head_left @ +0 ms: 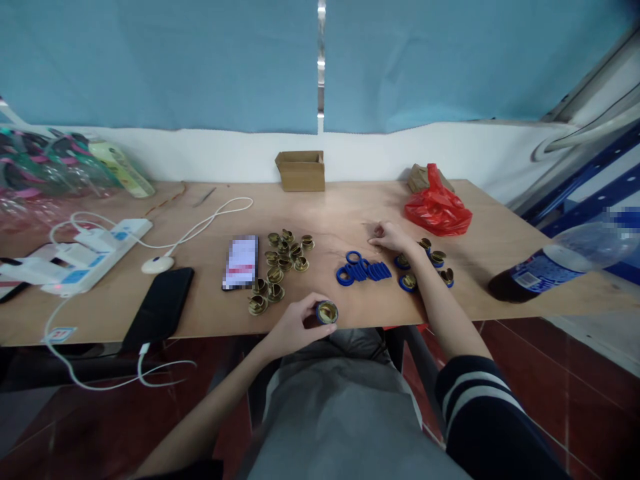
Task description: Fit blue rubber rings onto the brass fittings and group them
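Note:
My left hand [299, 324] grips a brass-coloured round fitting [327, 311] with a blue ring around it, above the table's front edge. Its hollow end faces up. My right hand [391, 236] rests low over the table, beyond a cluster of blue rings [361, 271]; the fingertips are pinched together, and whatever is between them is too small to make out. Several brass fittings without rings [284, 261] lie left of the blue rings. Under and beside my right forearm are several fittings with blue rings [408, 283], partly hidden by the arm.
Left of the fittings lie a lit phone [241, 263], a dark phone [163, 303] and a power strip [100, 257] with white cables. A cardboard box [303, 172] stands at the back. On the right are a red plastic bag [438, 210] and a leaning cola bottle [543, 270].

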Action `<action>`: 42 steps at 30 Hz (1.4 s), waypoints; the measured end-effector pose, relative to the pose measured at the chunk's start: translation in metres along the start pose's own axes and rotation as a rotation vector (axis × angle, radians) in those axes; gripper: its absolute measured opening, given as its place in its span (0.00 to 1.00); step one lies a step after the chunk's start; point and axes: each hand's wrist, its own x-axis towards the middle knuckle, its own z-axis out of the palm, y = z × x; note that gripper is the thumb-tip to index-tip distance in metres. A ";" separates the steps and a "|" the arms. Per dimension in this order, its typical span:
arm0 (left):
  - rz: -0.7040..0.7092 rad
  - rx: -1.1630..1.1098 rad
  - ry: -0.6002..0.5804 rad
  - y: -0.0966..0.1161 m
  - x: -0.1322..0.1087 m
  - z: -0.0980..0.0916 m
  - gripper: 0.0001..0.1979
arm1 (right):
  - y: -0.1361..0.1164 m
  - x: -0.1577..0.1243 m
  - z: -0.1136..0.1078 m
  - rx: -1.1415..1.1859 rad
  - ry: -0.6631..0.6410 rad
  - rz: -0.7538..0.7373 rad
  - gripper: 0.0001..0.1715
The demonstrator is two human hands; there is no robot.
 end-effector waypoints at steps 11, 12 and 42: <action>0.002 0.017 0.008 -0.001 0.001 0.001 0.15 | -0.003 -0.002 -0.001 0.016 0.000 -0.024 0.13; 0.005 0.016 0.007 -0.001 0.001 0.001 0.15 | -0.004 -0.003 -0.001 0.025 -0.001 -0.034 0.12; 0.012 -0.091 0.035 -0.007 0.001 0.001 0.19 | -0.091 -0.145 -0.049 0.548 0.128 -0.293 0.10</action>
